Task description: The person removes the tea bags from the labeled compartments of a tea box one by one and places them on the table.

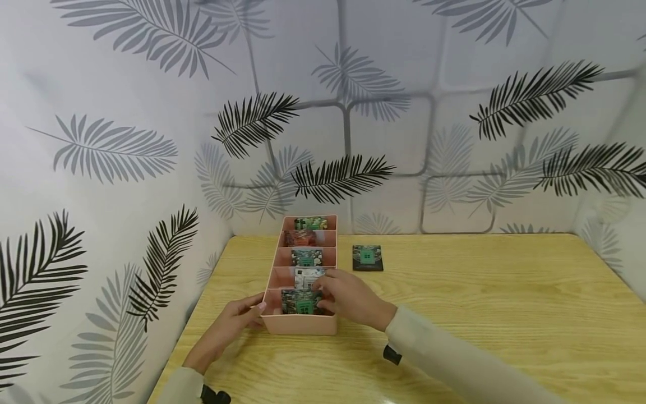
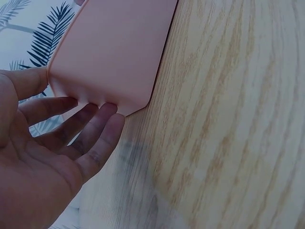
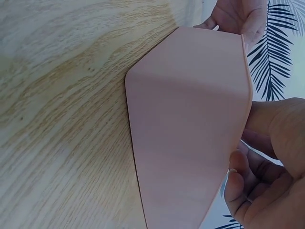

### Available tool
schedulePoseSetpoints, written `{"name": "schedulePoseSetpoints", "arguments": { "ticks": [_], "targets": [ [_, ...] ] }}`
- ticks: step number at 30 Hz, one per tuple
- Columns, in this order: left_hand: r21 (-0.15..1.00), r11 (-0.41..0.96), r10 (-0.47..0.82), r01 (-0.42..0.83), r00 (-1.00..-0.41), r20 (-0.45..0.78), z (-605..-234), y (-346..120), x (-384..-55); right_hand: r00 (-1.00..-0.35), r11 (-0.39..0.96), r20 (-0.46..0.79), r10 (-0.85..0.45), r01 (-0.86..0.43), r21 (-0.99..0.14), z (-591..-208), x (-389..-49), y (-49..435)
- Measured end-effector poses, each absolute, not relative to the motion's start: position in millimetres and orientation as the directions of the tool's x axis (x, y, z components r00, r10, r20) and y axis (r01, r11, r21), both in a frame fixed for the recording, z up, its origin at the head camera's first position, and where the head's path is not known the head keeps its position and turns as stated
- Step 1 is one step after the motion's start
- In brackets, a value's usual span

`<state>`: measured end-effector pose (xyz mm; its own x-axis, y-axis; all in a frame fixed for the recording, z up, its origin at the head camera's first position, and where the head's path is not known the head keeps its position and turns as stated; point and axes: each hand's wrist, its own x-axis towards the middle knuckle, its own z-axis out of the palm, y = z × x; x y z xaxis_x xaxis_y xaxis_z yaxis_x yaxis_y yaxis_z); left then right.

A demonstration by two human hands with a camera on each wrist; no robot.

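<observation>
A long pink divided box [image 1: 300,324] stands on the table, with small sachets in its compartments. My left hand [image 1: 239,314] holds its near left corner. In the left wrist view the thumb is at the rim and the fingers [image 2: 102,126] touch the outer wall. My right hand [image 1: 353,297] reaches over the right rim into the nearest compartment. Its thumb and finger pinch the right edge of a dark sachet with a green label [image 1: 304,307]. A white sachet [image 1: 305,279] sits in the compartment behind, close to the knuckles. In the right wrist view the box wall hides the fingertips.
Farther compartments contain another dark sachet [image 1: 306,258], reddish sachets [image 1: 300,238] and a green patterned sachet [image 1: 310,223]. One dark sachet with a green label [image 1: 367,257] lies flat on the wooden table [image 1: 479,292], right of the box. Leaf-patterned cloth [image 1: 378,134] hangs behind the table and at its left.
</observation>
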<state>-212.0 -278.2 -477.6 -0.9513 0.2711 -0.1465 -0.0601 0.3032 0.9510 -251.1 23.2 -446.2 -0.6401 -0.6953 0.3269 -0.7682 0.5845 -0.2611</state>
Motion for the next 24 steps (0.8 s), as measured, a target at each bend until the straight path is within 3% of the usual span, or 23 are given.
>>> {"name": "schedulePoseSetpoints", "arguments": {
  "ticks": [7,17,24],
  "targets": [
    [0.957,0.285,0.281,-0.057,-0.949,-0.14,-478.4,-279.3,-212.8,-0.645,0.583,0.324,-0.692,-0.765,-0.276,-441.3,-248.2,23.9],
    [0.951,0.3,0.285,-0.069,-0.945,-0.158,-477.9,-279.7,-211.7,-0.683,0.536,0.253,-0.686,-0.709,-0.458,-438.5,-245.4,23.5],
    [0.946,0.311,0.273,-0.096,-0.944,-0.186,-477.0,-279.5,-209.8,-0.663,0.519,0.274,-0.697,-0.73,-0.445,-442.6,-246.0,24.1]
  ]
}}
